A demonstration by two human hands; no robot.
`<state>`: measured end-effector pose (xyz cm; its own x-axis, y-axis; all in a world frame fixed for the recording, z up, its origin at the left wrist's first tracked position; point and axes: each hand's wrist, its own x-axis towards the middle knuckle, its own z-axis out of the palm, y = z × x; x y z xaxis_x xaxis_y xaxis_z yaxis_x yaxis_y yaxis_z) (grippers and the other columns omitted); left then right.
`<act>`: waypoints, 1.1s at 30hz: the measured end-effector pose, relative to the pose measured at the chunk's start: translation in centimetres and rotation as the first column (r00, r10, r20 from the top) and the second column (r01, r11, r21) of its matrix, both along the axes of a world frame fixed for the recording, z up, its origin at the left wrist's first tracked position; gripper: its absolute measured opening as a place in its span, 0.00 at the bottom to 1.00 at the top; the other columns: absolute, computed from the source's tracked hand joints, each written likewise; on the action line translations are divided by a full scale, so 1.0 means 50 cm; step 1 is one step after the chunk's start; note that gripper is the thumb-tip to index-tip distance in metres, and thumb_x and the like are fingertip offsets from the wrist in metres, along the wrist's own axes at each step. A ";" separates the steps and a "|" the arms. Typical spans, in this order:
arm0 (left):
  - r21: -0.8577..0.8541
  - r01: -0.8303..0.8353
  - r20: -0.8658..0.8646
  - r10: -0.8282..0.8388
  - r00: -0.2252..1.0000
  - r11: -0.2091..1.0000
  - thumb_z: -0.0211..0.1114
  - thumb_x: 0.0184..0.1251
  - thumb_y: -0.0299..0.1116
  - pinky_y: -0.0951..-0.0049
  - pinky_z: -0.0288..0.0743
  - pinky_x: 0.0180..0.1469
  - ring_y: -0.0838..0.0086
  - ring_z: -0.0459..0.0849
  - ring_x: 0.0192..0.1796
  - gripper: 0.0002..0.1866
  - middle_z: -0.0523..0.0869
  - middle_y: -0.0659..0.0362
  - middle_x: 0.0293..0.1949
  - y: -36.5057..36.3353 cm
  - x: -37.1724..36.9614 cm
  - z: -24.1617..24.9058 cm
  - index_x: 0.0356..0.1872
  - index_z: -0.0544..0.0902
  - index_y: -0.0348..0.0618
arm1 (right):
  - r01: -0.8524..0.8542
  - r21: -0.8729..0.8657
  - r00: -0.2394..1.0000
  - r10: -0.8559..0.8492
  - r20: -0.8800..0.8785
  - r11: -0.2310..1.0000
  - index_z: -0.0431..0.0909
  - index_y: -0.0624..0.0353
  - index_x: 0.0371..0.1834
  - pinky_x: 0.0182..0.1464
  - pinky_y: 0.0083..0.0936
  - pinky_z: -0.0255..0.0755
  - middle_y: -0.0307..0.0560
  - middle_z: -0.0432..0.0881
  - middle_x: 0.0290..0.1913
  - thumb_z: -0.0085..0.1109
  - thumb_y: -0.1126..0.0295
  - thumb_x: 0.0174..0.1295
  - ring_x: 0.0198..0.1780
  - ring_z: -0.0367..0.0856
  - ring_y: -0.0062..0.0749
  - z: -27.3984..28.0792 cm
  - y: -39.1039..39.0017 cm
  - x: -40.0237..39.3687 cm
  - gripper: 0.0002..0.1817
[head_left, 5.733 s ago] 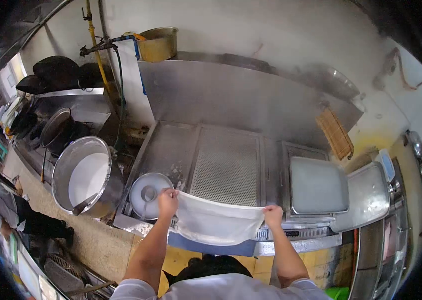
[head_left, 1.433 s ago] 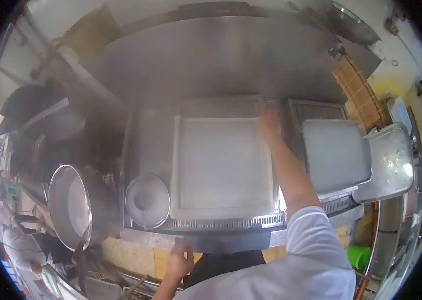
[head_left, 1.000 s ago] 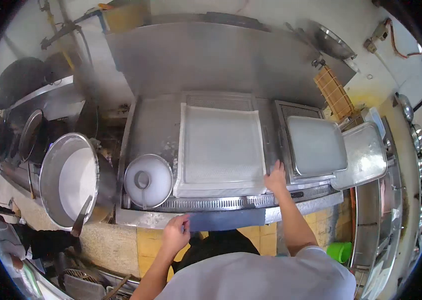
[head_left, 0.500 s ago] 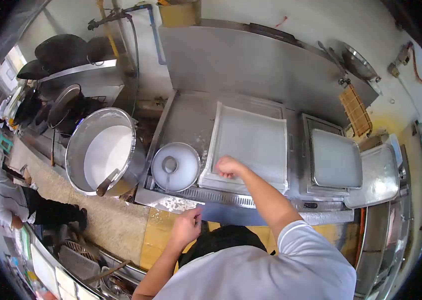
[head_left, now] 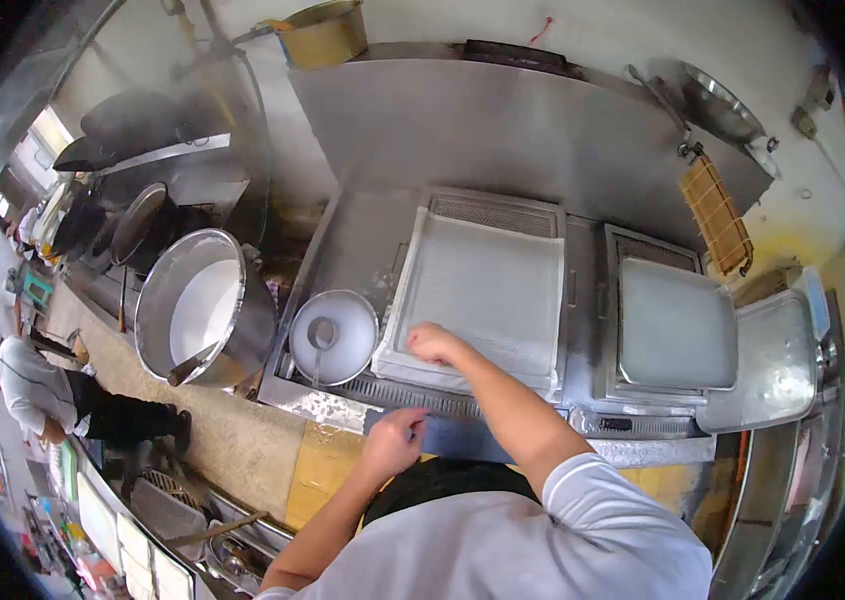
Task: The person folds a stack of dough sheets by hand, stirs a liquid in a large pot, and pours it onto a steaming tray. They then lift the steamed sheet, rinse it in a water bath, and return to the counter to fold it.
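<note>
My right hand (head_left: 433, 343) is closed in a fist over the left front part of a white cloth (head_left: 483, 285), which lies across a square steamer top. Whether the hand touches the cloth or holds something small is hidden by the curled fingers. My left hand (head_left: 395, 440) hangs in front of my waist with its fingers curled in, near the counter's front edge, and nothing shows in it. Left of the cloth stands a round metal bowl (head_left: 358, 368) of whitish liquid with a ladle (head_left: 322, 332) in it.
A big metal pot (head_left: 148, 315) of white liquid, a handled tool resting in it, stands at the left. To the right are a pale-filled metal tray (head_left: 678, 320) and another tray (head_left: 768, 365). A bamboo rack (head_left: 718, 215) hangs on the wall. People (head_left: 38, 385) stand at far left.
My right hand has shifted slightly left over the cloth. A perforated strip behind the cloth shows more clearly now. The whole view has turned a little. The left hand stays curled near my waist.
</note>
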<state>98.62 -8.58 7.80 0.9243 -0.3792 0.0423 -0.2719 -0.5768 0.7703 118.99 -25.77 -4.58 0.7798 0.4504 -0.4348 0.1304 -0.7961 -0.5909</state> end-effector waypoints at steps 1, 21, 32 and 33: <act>0.010 0.023 0.012 -0.023 1.000 1.000 0.66 0.65 0.25 0.57 0.84 0.49 0.53 0.90 0.45 0.12 0.91 0.47 0.43 -0.015 0.004 0.006 0.49 0.88 0.40 | -0.041 -0.025 0.998 0.042 0.050 0.999 0.89 0.62 0.37 0.27 0.43 0.77 0.58 0.88 0.30 0.54 0.71 0.57 0.24 0.84 0.45 0.006 0.020 0.007 0.13; 0.055 0.015 -0.025 -0.014 1.000 0.998 0.67 0.65 0.27 0.57 0.84 0.50 0.51 0.89 0.47 0.14 0.89 0.47 0.45 -0.080 0.012 -0.022 0.51 0.88 0.43 | 0.538 -0.083 0.823 -0.502 0.265 0.839 0.89 0.56 0.37 0.52 0.47 0.81 0.60 0.89 0.44 0.62 0.62 0.59 0.47 0.88 0.58 0.216 -0.426 -0.350 0.12; 0.013 -0.108 -0.009 0.108 0.994 0.994 0.70 0.67 0.34 0.54 0.84 0.50 0.50 0.88 0.47 0.21 0.85 0.46 0.52 0.107 0.025 0.050 0.61 0.84 0.46 | 0.085 0.243 0.930 -0.164 0.329 0.966 0.83 0.54 0.62 0.68 0.45 0.73 0.60 0.77 0.65 0.67 0.66 0.55 0.66 0.78 0.55 0.289 0.001 -0.324 0.27; 0.013 -0.141 0.055 0.140 0.989 0.990 0.70 0.68 0.35 0.54 0.84 0.50 0.50 0.88 0.47 0.22 0.85 0.46 0.52 0.150 0.017 0.040 0.62 0.83 0.46 | 0.063 0.200 0.963 -0.112 0.245 0.978 0.67 0.52 0.78 0.75 0.45 0.66 0.61 0.65 0.75 0.67 0.68 0.55 0.75 0.67 0.57 0.319 0.050 -0.318 0.42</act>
